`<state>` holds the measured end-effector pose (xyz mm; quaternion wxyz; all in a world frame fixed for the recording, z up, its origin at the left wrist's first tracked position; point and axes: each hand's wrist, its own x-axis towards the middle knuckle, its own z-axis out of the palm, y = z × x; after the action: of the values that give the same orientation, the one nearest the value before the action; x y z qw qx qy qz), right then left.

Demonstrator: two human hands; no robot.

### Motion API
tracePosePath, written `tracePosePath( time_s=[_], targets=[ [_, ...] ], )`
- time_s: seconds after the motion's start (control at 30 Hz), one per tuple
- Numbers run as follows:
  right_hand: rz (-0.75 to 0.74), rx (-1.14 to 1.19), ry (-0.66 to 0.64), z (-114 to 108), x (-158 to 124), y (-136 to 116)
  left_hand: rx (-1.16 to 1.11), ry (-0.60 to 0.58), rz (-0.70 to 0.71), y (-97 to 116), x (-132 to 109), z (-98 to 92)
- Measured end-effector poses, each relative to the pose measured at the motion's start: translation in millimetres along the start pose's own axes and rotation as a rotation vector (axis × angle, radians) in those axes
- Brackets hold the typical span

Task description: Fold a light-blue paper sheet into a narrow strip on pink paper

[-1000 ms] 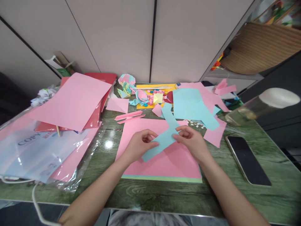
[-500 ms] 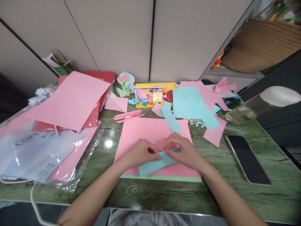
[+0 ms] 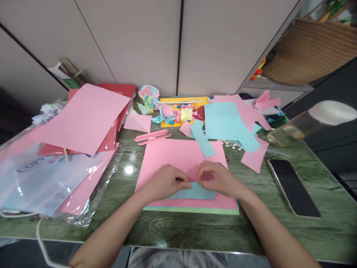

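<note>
At nine o'clock, a clear bag (image 3: 60, 184) says "COPY". The left hand (image 3: 166, 181) pinches the blue strip (image 3: 200, 191), on pink paper (image 3: 177, 153) near six o'clock on the counter (image 3: 195, 230), its long side running nine to three. The right hand (image 3: 219, 179) curls by its top edge; I can't tell if it grips.

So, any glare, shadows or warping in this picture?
Head view: a white glare spot on the green tabletop; streaky shine on the clear plastic bag; a soft shadow on the pink sheet between left hand and right hand; the capped bottle near the right edge leans, perhaps from lens distortion.
</note>
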<state>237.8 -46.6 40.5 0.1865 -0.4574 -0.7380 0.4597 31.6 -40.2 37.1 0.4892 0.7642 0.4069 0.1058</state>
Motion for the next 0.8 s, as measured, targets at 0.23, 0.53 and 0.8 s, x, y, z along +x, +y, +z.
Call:
tracePosePath(
  time_s=[0.23,0.53,0.8],
  targets=[
    [0.075,-0.025,0.093,-32,-6,18,-0.058,0.089,0.012,-6,-5,-20.6],
    [0.124,0.321,0.179,-28,-2,16,-0.199,0.23,-0.048,-10,1,-25.2],
    [0.167,0.55,0.526,1,12,31,-0.281,0.174,-0.044,-6,6,-11.6]
  ],
)
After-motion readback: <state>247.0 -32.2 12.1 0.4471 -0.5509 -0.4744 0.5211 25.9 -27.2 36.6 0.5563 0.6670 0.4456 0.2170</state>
